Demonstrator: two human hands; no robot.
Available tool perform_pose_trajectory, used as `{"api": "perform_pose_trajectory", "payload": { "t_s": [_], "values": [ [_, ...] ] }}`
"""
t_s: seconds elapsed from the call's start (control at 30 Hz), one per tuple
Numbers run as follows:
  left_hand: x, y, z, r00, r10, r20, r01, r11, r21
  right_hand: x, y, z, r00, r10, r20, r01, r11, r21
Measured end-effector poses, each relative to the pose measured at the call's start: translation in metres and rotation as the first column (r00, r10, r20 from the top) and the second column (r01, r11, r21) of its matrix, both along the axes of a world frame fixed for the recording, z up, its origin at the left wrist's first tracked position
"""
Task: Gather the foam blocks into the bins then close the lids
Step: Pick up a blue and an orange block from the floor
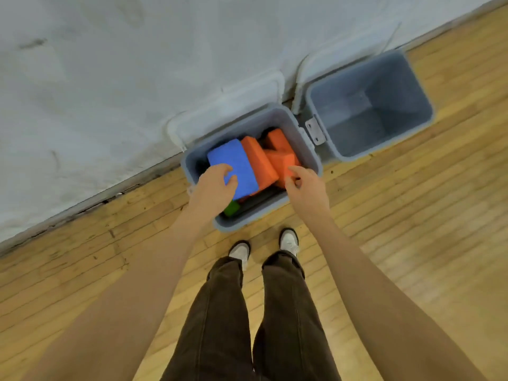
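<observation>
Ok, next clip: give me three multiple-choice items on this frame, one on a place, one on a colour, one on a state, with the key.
1. Where does the left hand rest?
A. on the blue foam block
B. on the wall
C. in the right bin

2. What colour is the block showing under the left wrist?
A. yellow
B. green
C. white

3. What state are the bin lids in?
A. both closed
B. one closed
C. both open

Key:
1 A, its fingers lie on the blue block in the left bin.
2 B, a green block peeks out there.
3 C, the left bin's lid and the right bin's lid lean back against the wall.
</observation>
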State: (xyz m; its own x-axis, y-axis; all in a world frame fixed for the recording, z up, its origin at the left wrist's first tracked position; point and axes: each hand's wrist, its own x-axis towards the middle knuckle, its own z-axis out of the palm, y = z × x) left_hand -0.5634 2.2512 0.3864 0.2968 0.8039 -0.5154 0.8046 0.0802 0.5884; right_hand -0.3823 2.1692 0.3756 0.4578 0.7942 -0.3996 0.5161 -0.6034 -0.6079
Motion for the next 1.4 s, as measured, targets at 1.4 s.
{"api": "perform_pose_trajectory", "payload": {
  "t_s": [1.4],
  "values": [
    [0.334, -1.008, 0.051, -0.668, -0.729, 0.147, 0.71, -0.684, -0.167, -0.082, -0.92, 0.046, -0.834, -0.546, -0.081, 0.544, -0.789, -0.284]
  ]
}}
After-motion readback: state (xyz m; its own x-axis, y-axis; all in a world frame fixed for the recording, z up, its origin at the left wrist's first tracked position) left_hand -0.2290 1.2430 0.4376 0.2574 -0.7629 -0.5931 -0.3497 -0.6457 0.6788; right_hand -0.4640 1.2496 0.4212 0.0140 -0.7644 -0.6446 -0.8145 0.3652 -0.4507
